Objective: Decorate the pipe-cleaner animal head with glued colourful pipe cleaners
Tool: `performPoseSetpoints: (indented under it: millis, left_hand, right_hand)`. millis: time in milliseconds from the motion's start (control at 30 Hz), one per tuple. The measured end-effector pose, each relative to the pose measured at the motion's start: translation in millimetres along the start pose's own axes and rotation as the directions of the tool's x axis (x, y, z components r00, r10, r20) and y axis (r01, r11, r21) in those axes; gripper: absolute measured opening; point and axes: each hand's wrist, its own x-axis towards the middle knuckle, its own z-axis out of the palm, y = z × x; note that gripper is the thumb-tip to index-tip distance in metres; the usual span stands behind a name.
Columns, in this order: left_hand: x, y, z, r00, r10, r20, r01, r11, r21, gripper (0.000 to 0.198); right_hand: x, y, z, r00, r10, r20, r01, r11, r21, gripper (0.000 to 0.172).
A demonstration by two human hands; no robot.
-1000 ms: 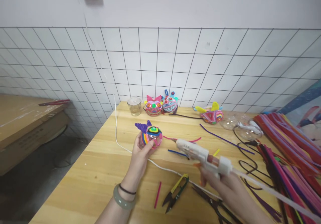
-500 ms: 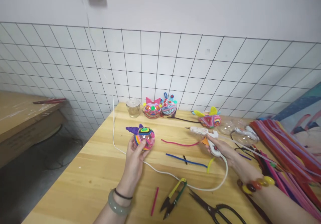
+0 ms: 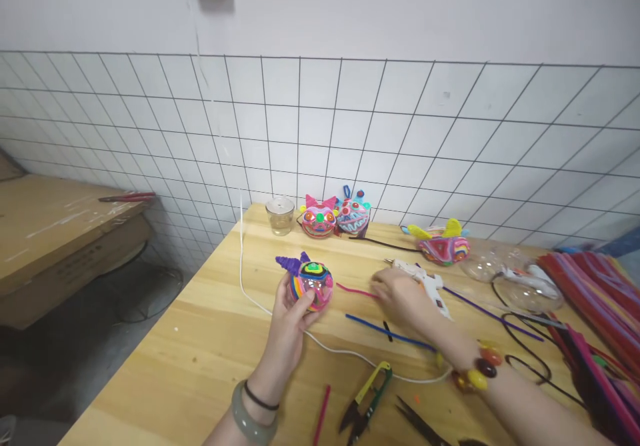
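My left hand (image 3: pixel 293 309) grips a small clear ball ornament (image 3: pixel 313 287), wrapped in rainbow pipe cleaner bands with a purple coiled horn on its left side. My right hand (image 3: pixel 400 293) is over the table at the pink pipe cleaner (image 3: pixel 353 289), covering that strip's right part. Motion blur smears its fingers, so whether they pinch the strip is unclear. Just behind this hand, a white hot glue gun (image 3: pixel 430 283) lies on the table, partly hidden by it. A blue pipe cleaner (image 3: pixel 365 323) lies in front, crossing a short black piece (image 3: pixel 387 331).
Thread snips (image 3: pixel 367 399) and black scissors (image 3: pixel 420 423) lie at the front, near a white cord (image 3: pixel 340 349). Finished decorated ornaments (image 3: pixel 319 218) and a glass cup (image 3: pixel 280 216) stand along the back. Clear balls (image 3: pixel 530 293) and bundled pipe cleaners (image 3: pixel 590 299) are at the right.
My right hand has let go of the glue gun, now lying on the table, and moved left to the pink pipe cleaner. My left hand still holds the ornament. The view has shifted slightly.
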Motion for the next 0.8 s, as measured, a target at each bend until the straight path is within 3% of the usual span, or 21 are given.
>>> performPoseSetpoints:
  millis: [33, 100, 200, 400, 600, 800]
  left_hand:
    - [-0.3, -0.6, 0.2, 1.0, 0.0, 0.002, 0.0, 1.0, 0.008, 0.054]
    - [-0.5, -1.4, 0.6, 1.0, 0.01, 0.004, -0.01, 1.0, 0.021, 0.056]
    - [-0.2, -1.4, 1.4, 1.0, 0.025, -0.003, -0.025, 0.999, 0.025, 0.062]
    - [0.7, -1.1, 1.8, 0.995, 0.098, -0.016, -0.098, 0.994, 0.047, 0.064]
    - [-5.0, 1.4, 3.7, 0.987, 0.139, 0.076, -0.143, 0.988, 0.053, 0.059]
    - [-9.5, 0.3, 0.9, 0.971, 0.152, 0.186, -0.16, 0.987, 0.029, 0.048]
  right_hand:
    - [1.1, -11.8, 11.7, 0.998, -0.031, 0.051, 0.032, 0.999, -0.011, 0.009]
    - [3.7, -28.9, 30.2, 0.993, -0.047, 0.11, 0.051, 0.998, -0.034, 0.014]
    - [7.0, -34.4, 38.1, 0.989, -0.038, 0.14, 0.044, 0.998, -0.045, 0.022]
    - [2.1, -35.3, 1.0, 0.999, -0.014, 0.047, 0.011, 0.999, 0.05, 0.03]
    - [-27.9, -95.6, -20.3, 0.994, -0.097, 0.043, 0.075, 0.927, 0.368, 0.019]
    - [-44.7, -126.5, -18.0, 0.987, -0.155, -0.04, 0.159, 0.923, 0.351, 0.016]
